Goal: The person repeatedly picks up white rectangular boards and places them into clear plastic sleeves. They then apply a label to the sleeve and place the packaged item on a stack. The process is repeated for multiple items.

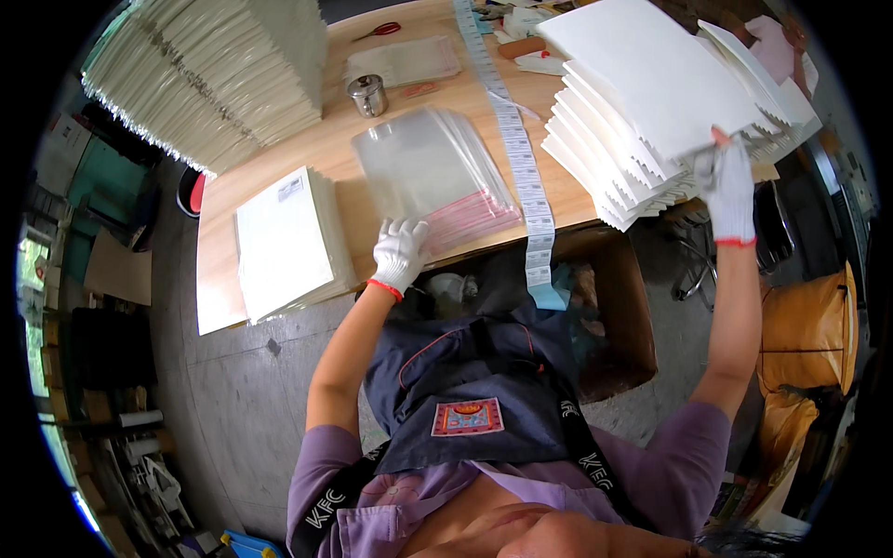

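Note:
Both my hands wear white knit gloves with red cuffs. My right hand (727, 191) is out at the right, its fingers closed on the near edge of a large white sheet (642, 74). That sheet lies tilted over a tall, uneven stack of white paper sets (595, 153). My left hand (401, 251) is at the table's front edge, fingers slightly apart, by the near left corner of a pile of clear plastic bags (419, 163) with pinkish flap ends. Left of the bags lies a neat pile of white packs (288, 237), the top one bearing a small label.
A strip of printed labels (521, 158) runs across the table (219, 270) and hangs over its front edge. Farther back are a metal canister (367, 95), red scissors (379, 31) and a tall stack of wrapped packs (223, 74). An open cardboard box (637, 325) stands below the table.

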Demonstrator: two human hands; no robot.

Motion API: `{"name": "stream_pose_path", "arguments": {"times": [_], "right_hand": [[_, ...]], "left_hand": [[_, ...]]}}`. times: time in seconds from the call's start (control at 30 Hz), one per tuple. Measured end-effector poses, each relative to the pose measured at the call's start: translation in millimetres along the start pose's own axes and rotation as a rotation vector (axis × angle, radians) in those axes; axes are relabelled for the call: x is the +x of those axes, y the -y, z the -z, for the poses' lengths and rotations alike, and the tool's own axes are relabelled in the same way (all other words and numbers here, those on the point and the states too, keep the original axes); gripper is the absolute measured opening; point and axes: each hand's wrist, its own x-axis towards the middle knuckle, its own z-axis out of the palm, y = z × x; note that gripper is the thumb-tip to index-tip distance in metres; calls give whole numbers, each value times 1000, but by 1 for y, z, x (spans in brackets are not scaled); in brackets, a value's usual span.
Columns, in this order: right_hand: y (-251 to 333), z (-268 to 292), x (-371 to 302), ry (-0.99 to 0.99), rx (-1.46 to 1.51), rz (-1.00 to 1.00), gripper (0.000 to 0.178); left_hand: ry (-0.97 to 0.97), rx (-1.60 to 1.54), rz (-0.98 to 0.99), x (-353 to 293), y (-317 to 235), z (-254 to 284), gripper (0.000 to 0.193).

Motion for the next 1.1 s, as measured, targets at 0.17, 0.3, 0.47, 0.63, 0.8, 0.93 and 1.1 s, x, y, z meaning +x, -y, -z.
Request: {"name": "stream_pose_path", "arguments": {"times": [0.17,0.3,0.47,0.63,0.8,0.93,1.1], "right_hand": [[-53,-35,-82,274,190,-419,20],[-145,-43,-127,444,325,-740,37],[-223,-49,-170,421,559,-823,46],[-244,-60,-190,254,686,-709,39],[-248,-80,-204,99,712,-703,25],[-247,-84,-213,136,708,-671,21],[-233,-93,-214,183,704,-614,20]], "left_hand": [[116,150,156,14,17,-9,32],[-66,-29,128,20,23,-3,19],[-209,-187,143,8,36,-12,21],[-289,-124,189,6,29,0,23],[-343,-296,113,2,9,8,26],[-453,-468,73,-20,-15,-3,37],[-732,-1525,743,-27,-50,-49,51]]}}
